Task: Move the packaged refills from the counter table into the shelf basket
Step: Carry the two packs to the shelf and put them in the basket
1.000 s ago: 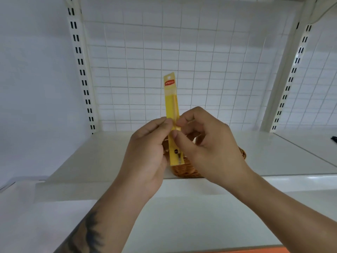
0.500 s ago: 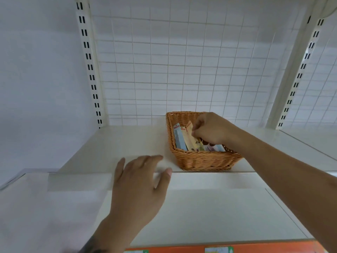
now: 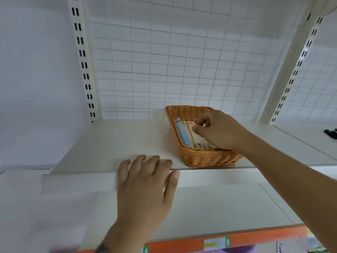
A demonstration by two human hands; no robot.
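The packaged refills [image 3: 184, 133], a blue pack and yellowish ones beside it, lean inside the wicker basket [image 3: 206, 157], which sits at the front edge of the upper shelf [image 3: 118, 139], toward its right side. The right hand [image 3: 218, 132] is over the basket with its fingers curled just above the packs; whether they pinch one cannot be told. The left hand [image 3: 144, 181] rests spread and relaxed on the shelf's front edge, left of the basket, holding nothing.

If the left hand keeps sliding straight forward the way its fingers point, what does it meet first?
Likely nothing soon: the left hand points across bare shelf toward the grid back panel. The wicker basket sits off to its right, though depth is uncertain.
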